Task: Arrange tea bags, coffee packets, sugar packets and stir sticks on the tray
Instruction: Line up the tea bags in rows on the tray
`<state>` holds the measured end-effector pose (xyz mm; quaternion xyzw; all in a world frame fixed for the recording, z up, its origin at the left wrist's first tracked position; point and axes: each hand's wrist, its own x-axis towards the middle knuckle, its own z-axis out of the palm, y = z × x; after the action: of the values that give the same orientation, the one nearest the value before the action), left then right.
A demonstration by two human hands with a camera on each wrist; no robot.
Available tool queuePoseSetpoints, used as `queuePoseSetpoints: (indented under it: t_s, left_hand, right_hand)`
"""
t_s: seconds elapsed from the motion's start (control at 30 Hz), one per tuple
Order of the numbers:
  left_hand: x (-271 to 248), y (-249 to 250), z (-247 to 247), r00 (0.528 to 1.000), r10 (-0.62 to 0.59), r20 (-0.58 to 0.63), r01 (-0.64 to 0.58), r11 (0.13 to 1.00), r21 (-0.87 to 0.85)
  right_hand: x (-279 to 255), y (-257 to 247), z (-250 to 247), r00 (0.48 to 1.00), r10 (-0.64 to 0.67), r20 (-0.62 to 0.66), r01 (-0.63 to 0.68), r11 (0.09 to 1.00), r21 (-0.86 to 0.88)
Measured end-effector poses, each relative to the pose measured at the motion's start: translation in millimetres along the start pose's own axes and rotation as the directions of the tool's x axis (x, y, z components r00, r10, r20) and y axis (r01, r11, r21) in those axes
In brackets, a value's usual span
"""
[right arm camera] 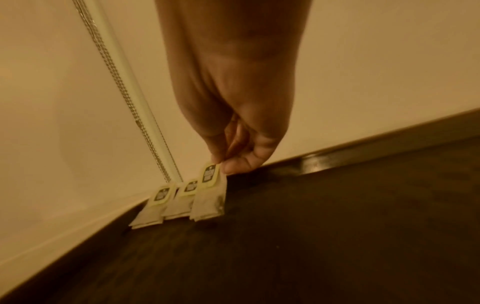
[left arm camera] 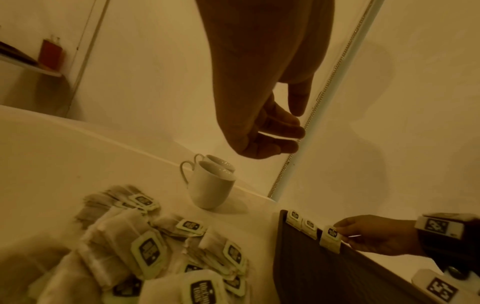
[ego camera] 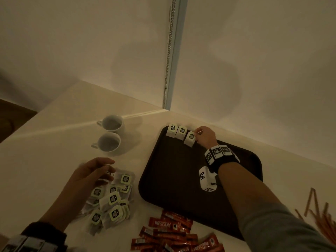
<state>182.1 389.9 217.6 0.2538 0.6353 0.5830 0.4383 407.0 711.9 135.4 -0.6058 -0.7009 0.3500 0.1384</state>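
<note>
A dark brown tray (ego camera: 174, 180) lies on the white table. Two tea bags (ego camera: 172, 130) with pale green tags lean in a row along its far rim. My right hand (ego camera: 197, 136) pinches the tag of a third tea bag (ego camera: 190, 138) at the row's right end; the right wrist view shows thumb and fingertip on that tea bag's tag (right arm camera: 210, 174). My left hand (ego camera: 101, 170) hovers with relaxed fingers over a loose pile of tea bags (ego camera: 111, 199) left of the tray, holding nothing, as the left hand (left arm camera: 275, 133) also shows in its wrist view.
Two white mugs (ego camera: 111, 133) stand behind the tea bag pile. Red Nescafe coffee packets (ego camera: 172, 233) lie in a heap in front of the tray. Orange-brown stir sticks (ego camera: 320, 215) are scattered at the right edge. A wall corner with a bead chain (ego camera: 170, 51) rises behind the tray.
</note>
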Motion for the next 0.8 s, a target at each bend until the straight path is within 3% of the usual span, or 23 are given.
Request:
queuePoseSetpoints:
  t_s: [0.37, 0.47, 0.53, 0.6, 0.67, 0.8]
  left_hand:
    - [-1, -10, -19, 0.995, -0.054, -0.084, 0.062, 0.993, 0.101]
    - [0, -12, -22, 0.995, -0.043, -0.095, 0.061, 0.978, 0.2]
    - [2, -14, -24, 0.994, -0.025, -0.105, 0.054, 0.958, 0.283]
    - [2, -18, -24, 0.994, -0.016, -0.108, 0.052, 0.939, 0.341]
    - [0, -21, -25, 0.993, -0.019, -0.117, 0.062, 0.922, 0.381]
    - [-8, -24, -27, 0.989, -0.062, -0.131, 0.099, 0.95, 0.297]
  right_hand:
    - [26, 5, 14, 0.996, 0.03, -0.08, -0.033, 0.999, -0.031]
    - [18, -6, 14, 0.993, 0.012, -0.121, -0.014, 1.0, -0.016]
    - [-1, -26, 18, 0.994, -0.068, -0.086, 0.071, 0.997, 0.028]
    - [-32, -51, 28, 0.979, -0.194, 0.067, 0.188, 0.978, 0.092]
    - [-67, -72, 43, 0.902, -0.318, 0.291, 0.308, 0.948, 0.083]
    - [-125, -97, 90, 0.657, -0.383, 0.649, 0.453, 0.889, 0.065]
